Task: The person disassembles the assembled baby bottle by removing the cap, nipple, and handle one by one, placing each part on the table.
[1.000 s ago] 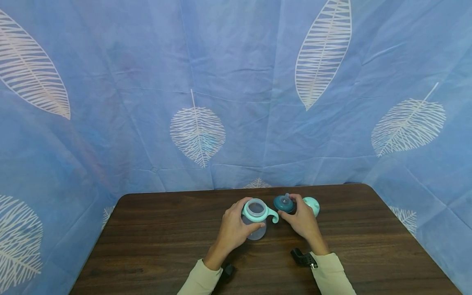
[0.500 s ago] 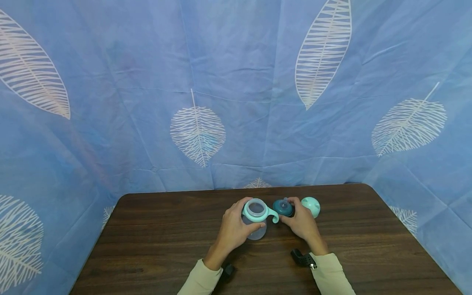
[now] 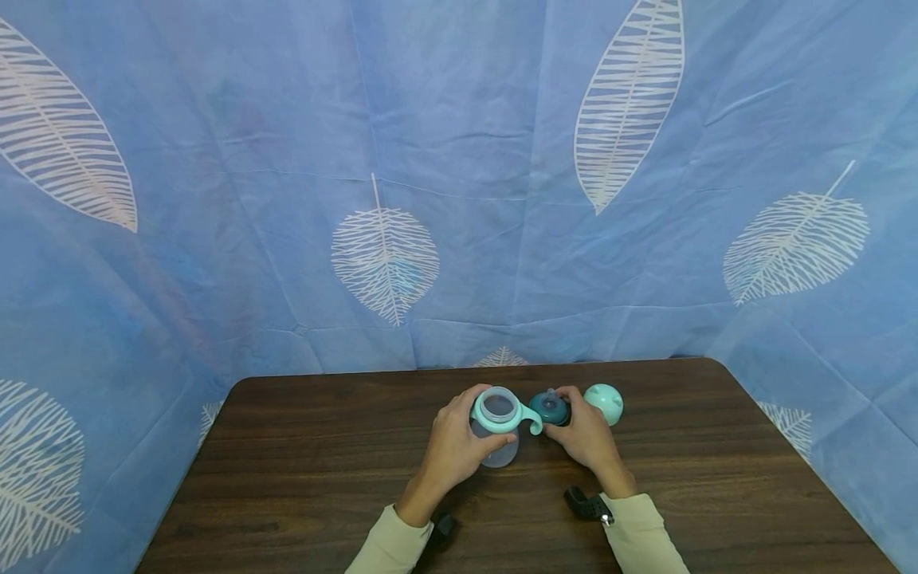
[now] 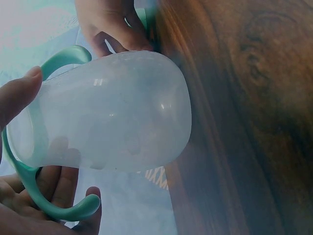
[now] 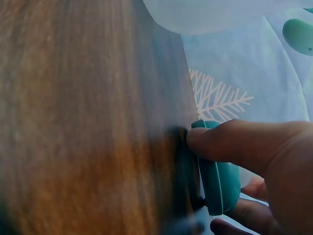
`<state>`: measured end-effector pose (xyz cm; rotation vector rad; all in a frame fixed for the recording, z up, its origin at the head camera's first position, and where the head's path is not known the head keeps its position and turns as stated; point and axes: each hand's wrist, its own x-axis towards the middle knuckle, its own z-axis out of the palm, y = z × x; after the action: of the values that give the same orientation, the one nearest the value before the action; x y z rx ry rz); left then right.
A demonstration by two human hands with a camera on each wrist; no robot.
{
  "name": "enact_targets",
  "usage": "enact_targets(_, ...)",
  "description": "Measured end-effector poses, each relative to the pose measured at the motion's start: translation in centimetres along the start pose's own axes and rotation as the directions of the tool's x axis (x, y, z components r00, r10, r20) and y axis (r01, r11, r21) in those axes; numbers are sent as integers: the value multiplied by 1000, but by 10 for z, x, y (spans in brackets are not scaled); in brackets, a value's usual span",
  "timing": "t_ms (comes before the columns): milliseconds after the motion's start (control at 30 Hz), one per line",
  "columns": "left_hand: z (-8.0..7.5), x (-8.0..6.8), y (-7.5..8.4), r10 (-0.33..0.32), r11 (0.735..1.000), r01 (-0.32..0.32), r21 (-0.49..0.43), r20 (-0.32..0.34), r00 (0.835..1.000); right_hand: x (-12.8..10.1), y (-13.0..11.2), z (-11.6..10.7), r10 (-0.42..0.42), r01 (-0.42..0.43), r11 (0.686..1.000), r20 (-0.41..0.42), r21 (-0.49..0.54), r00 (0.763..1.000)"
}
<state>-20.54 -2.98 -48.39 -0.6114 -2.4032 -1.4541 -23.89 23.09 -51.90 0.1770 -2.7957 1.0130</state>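
Observation:
A clear baby bottle [image 3: 496, 434] with a mint handle ring [image 3: 502, 414] stands open-topped on the dark wooden table [image 3: 301, 462]. My left hand [image 3: 453, 448] grips its body; the left wrist view shows the bottle [image 4: 112, 112] with fingers curled round it and the handles [image 4: 58, 205]. Just right of it, my right hand [image 3: 584, 434] pinches a dark teal nipple collar [image 3: 549, 408], seen edge-on at the table surface as the collar [image 5: 217, 181] under my thumb [image 5: 230, 142]. A mint dome cap [image 3: 604, 402] lies on the table just right of that hand.
A blue cloth with white leaf prints [image 3: 459, 183] hangs close behind and around the table. The table's far edge [image 3: 466, 368] runs just beyond the bottle. Black wrist camera mounts [image 3: 586, 504] sit on both forearms.
My right hand with the teal collar has slid a little left and toward me, closer to the bottle, uncovering the mint cap. The left hand and bottle stayed put.

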Motion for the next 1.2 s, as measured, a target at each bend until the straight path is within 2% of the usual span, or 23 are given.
enact_targets(167,0,0,1,-9,1000,9,-4,0,1000,0,3,3,-20,19,1000,-29,-14,999)
enact_targets(433,0,0,1,-15,1000,15,1,2,1000,-3,-11,-3,37,-37,999,31,-13,999)
enact_targets(600,0,0,1,-23,1000,23,7,3,1000,-3,-11,-3,47,-46,999,34,-22,998)
enact_targets(767,0,0,1,-21,1000,21,5,1,1000,-2,-8,-4,26,-26,1000,19,-16,999)
enact_targets(1000,1,0,0,-11,1000,11,5,-3,1000,2,3,-4,-62,61,998,-43,-25,997)
enact_targets(1200,1,1,0,-7,1000,7,7,-6,1000,-2,-21,-22,-28,28,1000,-7,-2,1000)
